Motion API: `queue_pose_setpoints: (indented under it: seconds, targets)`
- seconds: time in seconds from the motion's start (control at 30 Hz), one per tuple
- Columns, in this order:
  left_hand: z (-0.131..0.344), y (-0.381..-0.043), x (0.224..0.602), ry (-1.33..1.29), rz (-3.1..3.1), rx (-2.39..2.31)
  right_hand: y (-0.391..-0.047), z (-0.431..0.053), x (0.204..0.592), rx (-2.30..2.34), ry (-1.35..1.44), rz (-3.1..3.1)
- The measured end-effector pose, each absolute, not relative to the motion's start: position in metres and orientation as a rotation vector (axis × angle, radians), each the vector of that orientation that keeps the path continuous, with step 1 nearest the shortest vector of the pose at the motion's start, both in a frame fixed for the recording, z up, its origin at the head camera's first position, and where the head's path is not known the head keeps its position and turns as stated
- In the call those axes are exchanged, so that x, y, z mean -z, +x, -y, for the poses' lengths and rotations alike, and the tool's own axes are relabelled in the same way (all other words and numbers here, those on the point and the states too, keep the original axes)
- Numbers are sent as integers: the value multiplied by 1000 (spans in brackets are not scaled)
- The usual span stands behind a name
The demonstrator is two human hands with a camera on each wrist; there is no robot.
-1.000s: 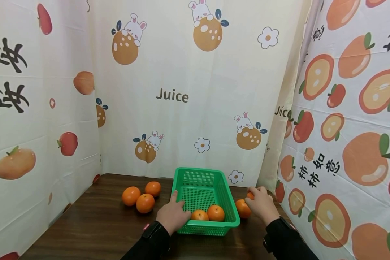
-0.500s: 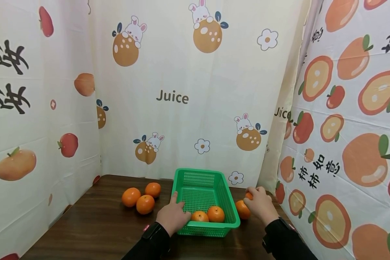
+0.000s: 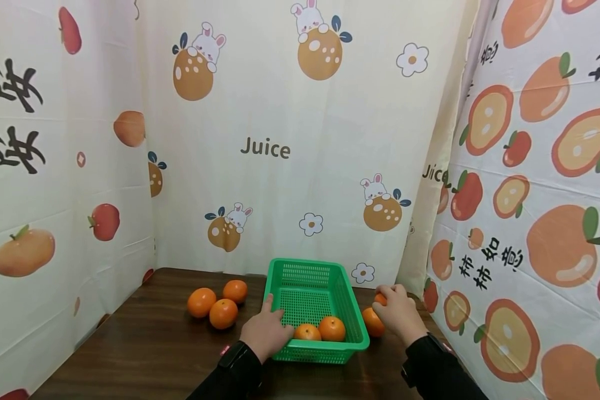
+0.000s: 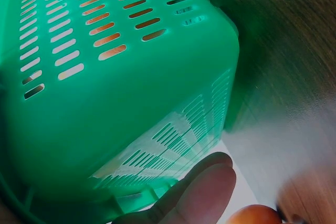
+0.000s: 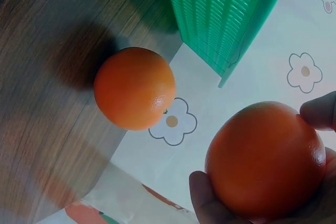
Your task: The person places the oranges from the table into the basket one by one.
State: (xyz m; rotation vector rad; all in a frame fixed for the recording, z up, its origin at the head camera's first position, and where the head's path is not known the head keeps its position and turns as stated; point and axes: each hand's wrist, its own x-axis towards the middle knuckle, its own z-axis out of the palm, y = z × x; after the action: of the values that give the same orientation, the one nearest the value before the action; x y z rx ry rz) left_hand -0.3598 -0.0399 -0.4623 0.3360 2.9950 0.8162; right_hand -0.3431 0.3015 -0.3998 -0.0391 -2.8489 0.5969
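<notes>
My left hand (image 3: 267,331) holds the green plastic basket (image 3: 355,319) at its front left corner, its fingers spread over the left rim. Two straight fingertips (image 4: 212,182) show past the basket's slotted wall in the left wrist view. Two oranges (image 3: 307,332) lie side by side at the basket's near end. To the right of the basket, my right hand (image 3: 400,314) grips an orange (image 5: 265,161) between thumb and fingers. Another orange (image 5: 135,88) sits on the table between that hand and the basket, close under the held fruit.
Three oranges (image 3: 223,314) stand in a cluster on the dark wooden table (image 3: 145,350), left of the basket. A printed cloth (image 3: 330,139) hangs right behind the table. More fruit-print cloth (image 3: 480,250) closes in the right side.
My right hand has shifted slightly left, toward the basket, with the orange in its grip. The left hand and the basket stay where they were.
</notes>
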Motion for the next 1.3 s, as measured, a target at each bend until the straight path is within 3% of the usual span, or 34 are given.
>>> queue_pose_setpoints:
  seconds: [1.3]
  targets:
    - [40,-359,462,337,-2999,-822,-340,-286,399,-648,-1,2811]
